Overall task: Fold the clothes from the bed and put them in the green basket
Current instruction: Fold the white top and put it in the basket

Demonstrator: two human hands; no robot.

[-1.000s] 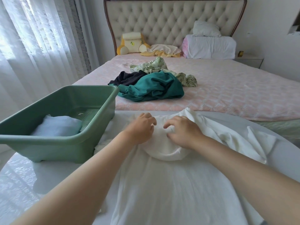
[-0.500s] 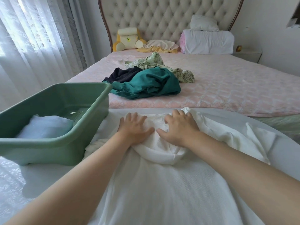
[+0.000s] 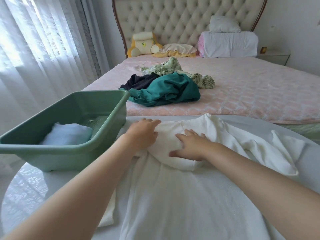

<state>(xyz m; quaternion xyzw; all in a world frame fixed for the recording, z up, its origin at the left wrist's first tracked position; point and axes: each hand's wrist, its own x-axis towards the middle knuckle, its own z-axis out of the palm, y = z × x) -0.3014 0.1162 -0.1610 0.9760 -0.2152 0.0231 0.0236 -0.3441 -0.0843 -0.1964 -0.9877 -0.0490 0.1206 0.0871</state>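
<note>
**Bedroom laundry: smoothing a white top beside the green basket**

Worked at a pale round table (image 3: 26, 187) set against the foot of the pink-covered bed (image 3: 251, 94), seemingly to keep the pile within reach. Pressed the left hand (image 3: 143, 134), fingers straight and flat, on the upper edge of the white garment (image 3: 173, 205). Laid the right hand (image 3: 190, 148), fingers spread and straight, on a turned-over fold of the same cloth. Gripped nothing with either, apparently pinning the fabric and flattening creases ahead of the next fold. Kept the green basket (image 3: 69, 153) on the table just beside the left arm, close enough, by the look of it, for a short drop. Held one folded pale blue item (image 3: 67, 134) inside. Left a teal garment (image 3: 169, 90), a dark garment (image 3: 138, 81) and a leaf-print garment (image 3: 164, 66) heaped, unfolded, on the bed, well apart from both hands. Judged early in the job: one piece away, one under the palms, three to come.
</note>
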